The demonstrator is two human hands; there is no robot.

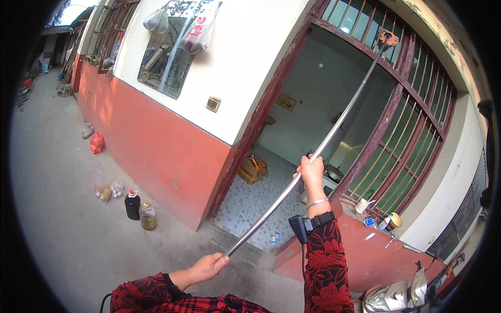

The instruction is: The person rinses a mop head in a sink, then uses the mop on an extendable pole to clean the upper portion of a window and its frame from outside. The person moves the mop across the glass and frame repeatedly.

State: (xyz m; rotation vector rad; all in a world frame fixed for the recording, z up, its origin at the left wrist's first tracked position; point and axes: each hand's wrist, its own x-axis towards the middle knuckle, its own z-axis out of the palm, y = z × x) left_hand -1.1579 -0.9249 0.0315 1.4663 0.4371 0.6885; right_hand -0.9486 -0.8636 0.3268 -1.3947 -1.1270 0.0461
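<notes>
A long metal pole (328,137) runs diagonally from low centre up to the top right. My left hand (208,266) grips its lower end. Higher along the shaft, my right hand (312,172) is closed around it. At the pole's far end an orange duster head (389,38) with pale fibres is against or just in front of the barred transom window (364,19) above the doorway. Whether the fibres touch the bars I cannot tell. Dark red painted wood frames the window and the doorway (270,78).
An oil bottle (148,216) and a black-covered jug (133,205) stand on the concrete left of the doorway, near plastic bags (103,192). A cup (362,205) and toiletries sit on the right sill. A scooter (387,299) is at lower right. Inside lies a cardboard box (252,169).
</notes>
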